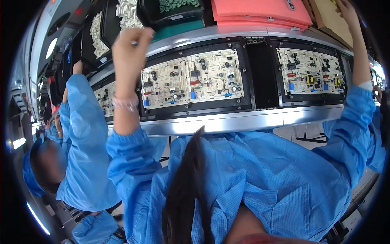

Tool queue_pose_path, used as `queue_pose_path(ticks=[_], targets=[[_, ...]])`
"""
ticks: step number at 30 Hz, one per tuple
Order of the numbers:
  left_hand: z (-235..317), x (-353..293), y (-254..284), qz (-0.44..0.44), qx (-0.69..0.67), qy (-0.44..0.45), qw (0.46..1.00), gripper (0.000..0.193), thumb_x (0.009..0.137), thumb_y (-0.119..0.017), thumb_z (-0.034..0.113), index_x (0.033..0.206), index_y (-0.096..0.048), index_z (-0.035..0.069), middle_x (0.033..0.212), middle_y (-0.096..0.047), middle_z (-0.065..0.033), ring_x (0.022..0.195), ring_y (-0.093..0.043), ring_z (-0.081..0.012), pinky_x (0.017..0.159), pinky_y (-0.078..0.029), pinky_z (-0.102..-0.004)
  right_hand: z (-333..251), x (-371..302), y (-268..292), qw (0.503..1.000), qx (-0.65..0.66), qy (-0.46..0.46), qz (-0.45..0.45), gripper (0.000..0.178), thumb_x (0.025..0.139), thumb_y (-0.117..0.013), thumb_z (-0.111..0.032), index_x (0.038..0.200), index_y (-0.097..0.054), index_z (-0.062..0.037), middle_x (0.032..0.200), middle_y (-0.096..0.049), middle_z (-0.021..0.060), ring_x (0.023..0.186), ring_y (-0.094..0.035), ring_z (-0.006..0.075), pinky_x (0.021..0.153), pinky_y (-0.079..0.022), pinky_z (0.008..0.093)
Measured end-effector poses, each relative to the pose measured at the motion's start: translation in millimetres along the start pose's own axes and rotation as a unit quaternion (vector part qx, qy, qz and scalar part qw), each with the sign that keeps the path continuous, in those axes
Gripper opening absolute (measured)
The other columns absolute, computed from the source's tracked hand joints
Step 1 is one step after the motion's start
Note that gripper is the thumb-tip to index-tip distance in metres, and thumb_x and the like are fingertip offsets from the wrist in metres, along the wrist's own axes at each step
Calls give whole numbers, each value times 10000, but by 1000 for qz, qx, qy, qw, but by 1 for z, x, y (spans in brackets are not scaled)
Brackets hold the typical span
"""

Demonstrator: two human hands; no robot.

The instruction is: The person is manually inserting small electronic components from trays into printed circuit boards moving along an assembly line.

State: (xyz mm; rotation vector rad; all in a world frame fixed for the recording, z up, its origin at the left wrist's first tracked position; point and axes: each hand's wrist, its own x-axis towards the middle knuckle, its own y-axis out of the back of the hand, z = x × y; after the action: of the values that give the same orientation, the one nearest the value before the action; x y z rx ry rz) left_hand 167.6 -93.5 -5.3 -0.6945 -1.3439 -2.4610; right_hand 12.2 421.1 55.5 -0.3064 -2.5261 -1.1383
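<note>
At eleven o'clock, the left hand [130, 51] closes around seemingly a dark component [134, 43]. At two, the right hand [348, 11] pinches a yellow part [334, 2].

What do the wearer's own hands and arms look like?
Left hand and right hand: no gloves. Left sleeve and right sleeve: loose blue fabric. Left wrist wears a pale pinkish band; a whitish edge shows at the right cuff.
</note>
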Motion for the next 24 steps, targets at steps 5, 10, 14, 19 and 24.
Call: queue_pose_path(ticks=[5, 10, 14, 19, 24], targets=[[-101, 63, 12, 4, 176, 78, 981, 287, 893, -544, 225, 1053, -705, 50, 1015, -698, -181, 955, -662, -336, 833, -511, -386, -63, -61, -56, 910, 298, 48, -283, 254, 897, -591, -102, 1111, -655, 18, 921, -674, 127, 815, -652, 291, 776, -536, 401], [-150, 60, -15, -118, 291, 148, 938, 258, 835, -601, 210, 1034, -741, 125, 1023, -703, -165, 984, -661, -349, 871, -521, -418, -112, -139, -101, 784, 383, 95, -478, 329, 844, -704, -93, 1155, -616, -31, 1123, -600, 71, 1055, -594, 160, 935, -487, 292], [-127, 54, -3, -93, 311, 120, 938, 185, 822, -649, 219, 955, -758, 151, 970, -711, -133, 933, -673, -327, 798, -538, -432, -140, -164, -109, 759, 389, 55, -520, 438, 852, -697, -63, 1260, -540, -35, 1148, -634, 110, 1115, -597, 179, 959, -473, 302], [-147, 54, -7, -97, 362, 53, 925, 219, 843, -680, 232, 1026, -739, 126, 936, -709, -107, 808, -688, -267, 720, -535, -376, -142, -177, -129, 703, 435, 42, -561, 418, 850, -666, -12, 1242, -521, -15, 1227, -595, 145, 1185, -558, 189, 981, -469, 293], [-170, 57, -6, -132, 275, 83, 949, 194, 859, -665, 220, 982, -687, 72, 952, -690, -147, 902, -656, -344, 780, -521, -424, -153, -187, -132, 710, 463, -5, -530, 409, 851, -623, 19, 1247, -521, 7, 1196, -564, 124, 1156, -566, 195, 940, -512, 304]])
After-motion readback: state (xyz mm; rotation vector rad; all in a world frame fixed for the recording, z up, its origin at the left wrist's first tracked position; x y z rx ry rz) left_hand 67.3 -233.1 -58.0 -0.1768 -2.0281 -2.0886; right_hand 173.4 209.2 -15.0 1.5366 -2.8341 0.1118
